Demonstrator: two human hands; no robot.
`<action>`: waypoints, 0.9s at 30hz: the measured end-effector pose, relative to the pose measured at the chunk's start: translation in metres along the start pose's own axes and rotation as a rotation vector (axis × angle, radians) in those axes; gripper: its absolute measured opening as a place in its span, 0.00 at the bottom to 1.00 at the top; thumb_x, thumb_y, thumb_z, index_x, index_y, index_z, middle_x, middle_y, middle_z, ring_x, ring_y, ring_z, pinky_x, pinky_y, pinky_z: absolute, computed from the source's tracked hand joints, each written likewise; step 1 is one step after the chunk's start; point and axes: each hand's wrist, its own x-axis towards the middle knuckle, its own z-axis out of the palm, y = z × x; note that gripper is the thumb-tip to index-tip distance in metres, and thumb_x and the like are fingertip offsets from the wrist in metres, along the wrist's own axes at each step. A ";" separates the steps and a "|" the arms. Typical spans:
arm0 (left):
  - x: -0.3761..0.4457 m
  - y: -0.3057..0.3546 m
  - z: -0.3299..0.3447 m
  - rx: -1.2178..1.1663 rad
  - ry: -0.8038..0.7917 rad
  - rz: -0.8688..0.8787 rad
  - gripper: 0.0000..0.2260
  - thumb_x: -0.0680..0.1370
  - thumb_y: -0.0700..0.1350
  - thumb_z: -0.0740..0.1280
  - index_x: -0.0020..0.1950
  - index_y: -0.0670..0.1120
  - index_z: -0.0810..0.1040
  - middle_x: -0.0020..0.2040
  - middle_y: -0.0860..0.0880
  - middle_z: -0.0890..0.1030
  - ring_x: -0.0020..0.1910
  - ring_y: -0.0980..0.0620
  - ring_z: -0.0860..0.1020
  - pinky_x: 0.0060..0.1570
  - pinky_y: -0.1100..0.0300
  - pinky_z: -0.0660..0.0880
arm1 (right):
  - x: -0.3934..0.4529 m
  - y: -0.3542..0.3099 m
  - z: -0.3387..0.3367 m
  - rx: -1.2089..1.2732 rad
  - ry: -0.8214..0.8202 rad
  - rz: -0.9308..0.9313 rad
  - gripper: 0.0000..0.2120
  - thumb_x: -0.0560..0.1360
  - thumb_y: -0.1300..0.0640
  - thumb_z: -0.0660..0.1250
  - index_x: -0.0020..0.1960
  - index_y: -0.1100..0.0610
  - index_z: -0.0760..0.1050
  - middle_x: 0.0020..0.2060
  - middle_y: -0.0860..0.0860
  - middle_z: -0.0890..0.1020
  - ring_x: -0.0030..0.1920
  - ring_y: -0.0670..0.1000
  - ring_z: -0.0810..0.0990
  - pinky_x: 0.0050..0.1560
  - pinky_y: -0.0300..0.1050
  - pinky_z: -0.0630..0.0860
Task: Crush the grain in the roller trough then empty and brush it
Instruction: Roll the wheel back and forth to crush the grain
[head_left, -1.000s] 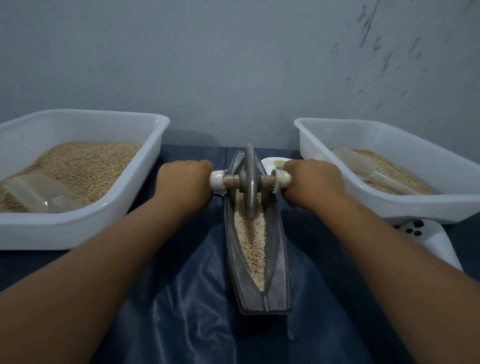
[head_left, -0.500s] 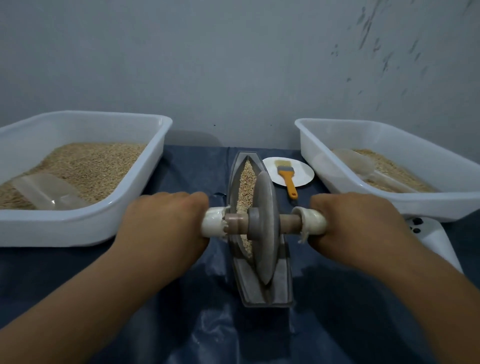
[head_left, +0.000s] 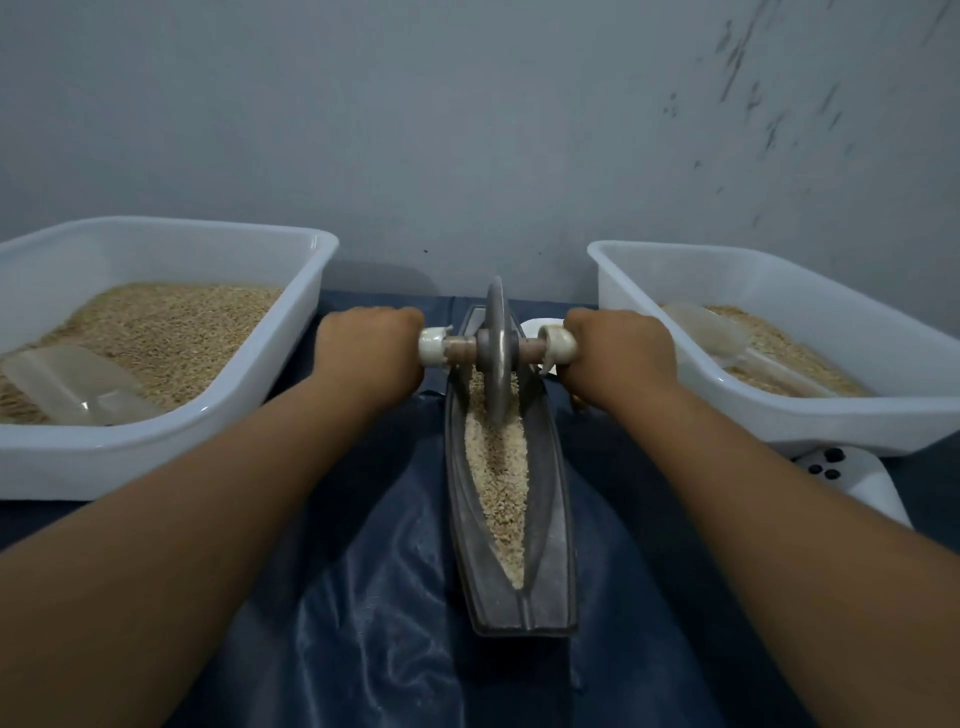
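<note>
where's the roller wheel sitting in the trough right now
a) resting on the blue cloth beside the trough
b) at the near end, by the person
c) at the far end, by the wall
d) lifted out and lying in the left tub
c: the roller wheel stands at the far end of the trough, with grain exposed in the near part.

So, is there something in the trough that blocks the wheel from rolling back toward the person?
Nothing visible blocks it. The wheel stands at the far end of the trough, and only loose grain lies along the groove toward the near end. Both hands grip the axle.
</note>
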 end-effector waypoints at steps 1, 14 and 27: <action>-0.001 0.000 0.000 0.006 0.000 0.002 0.08 0.72 0.47 0.67 0.40 0.52 0.67 0.33 0.52 0.71 0.33 0.48 0.71 0.35 0.57 0.66 | -0.001 0.000 0.001 0.000 0.010 0.005 0.11 0.65 0.51 0.67 0.37 0.49 0.64 0.26 0.46 0.67 0.31 0.54 0.68 0.33 0.44 0.60; -0.097 0.002 -0.056 -0.024 -0.155 0.058 0.11 0.70 0.54 0.66 0.37 0.56 0.64 0.31 0.56 0.71 0.30 0.57 0.70 0.30 0.60 0.66 | -0.103 -0.004 -0.074 -0.025 -0.157 -0.048 0.13 0.71 0.45 0.66 0.36 0.47 0.62 0.29 0.45 0.71 0.31 0.46 0.71 0.27 0.41 0.60; -0.032 0.003 -0.018 -0.014 -0.085 0.032 0.08 0.72 0.49 0.68 0.39 0.53 0.68 0.34 0.54 0.73 0.34 0.51 0.73 0.35 0.58 0.68 | -0.036 -0.004 -0.017 0.021 -0.138 0.055 0.05 0.68 0.51 0.66 0.41 0.48 0.70 0.28 0.45 0.68 0.29 0.49 0.69 0.29 0.41 0.60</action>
